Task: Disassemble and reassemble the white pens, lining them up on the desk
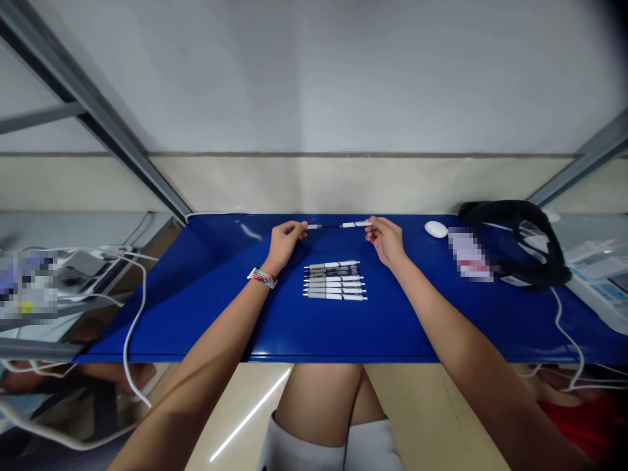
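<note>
Above the back part of the blue table (206,288), my left hand (284,245) pinches the pale end of a thin, dark pen refill (330,226). My right hand (386,241) has its fingertips closed on a white pen barrel (354,224). Refill and barrel lie in one horizontal line, the refill's right end close to the barrel; whether they touch I cannot tell. Nearer to me, between my forearms, several click pens (334,281) lie side by side in a row, grey grips to the left. One pen near the top looks darker.
Right of my right hand lie a white computer mouse (436,229), a blurred-out packet (468,255) and a black headset-like strap (532,245). A white cable (559,320) hangs over the right front edge, another (140,314) at the left. Metal posts (122,144) flank the table; a wall stands behind.
</note>
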Demonstrator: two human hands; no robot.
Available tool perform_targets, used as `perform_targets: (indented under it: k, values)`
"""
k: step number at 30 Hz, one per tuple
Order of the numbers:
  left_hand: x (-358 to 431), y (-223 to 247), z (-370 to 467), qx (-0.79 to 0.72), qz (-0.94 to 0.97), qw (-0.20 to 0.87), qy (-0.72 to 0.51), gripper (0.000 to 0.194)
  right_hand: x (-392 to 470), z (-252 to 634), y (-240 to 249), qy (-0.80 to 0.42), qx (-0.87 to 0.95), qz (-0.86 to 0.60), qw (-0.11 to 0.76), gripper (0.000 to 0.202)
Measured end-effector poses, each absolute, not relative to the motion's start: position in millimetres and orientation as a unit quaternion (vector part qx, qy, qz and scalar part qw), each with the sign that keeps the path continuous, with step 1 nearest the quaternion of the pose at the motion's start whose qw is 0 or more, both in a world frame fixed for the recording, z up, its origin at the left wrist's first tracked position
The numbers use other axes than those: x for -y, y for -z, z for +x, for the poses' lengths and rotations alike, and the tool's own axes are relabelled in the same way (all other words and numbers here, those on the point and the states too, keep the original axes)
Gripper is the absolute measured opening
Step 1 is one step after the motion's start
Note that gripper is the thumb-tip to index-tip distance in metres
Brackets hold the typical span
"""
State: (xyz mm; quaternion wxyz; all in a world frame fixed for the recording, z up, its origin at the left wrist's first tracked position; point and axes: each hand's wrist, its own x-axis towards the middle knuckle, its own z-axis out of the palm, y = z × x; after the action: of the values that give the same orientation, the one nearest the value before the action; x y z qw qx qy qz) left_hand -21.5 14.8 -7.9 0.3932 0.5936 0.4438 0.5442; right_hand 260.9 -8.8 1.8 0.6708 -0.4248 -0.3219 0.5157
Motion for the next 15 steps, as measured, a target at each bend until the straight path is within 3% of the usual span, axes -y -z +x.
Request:
perform_targets:
  k: [15]
  values:
    - [-13.7,7.6,-21.9,-0.449,0.597,0.391,-0.537,0.041,10.2,261.4,-3.2,-0.515,0.327,-0.427,0.668,0.022]
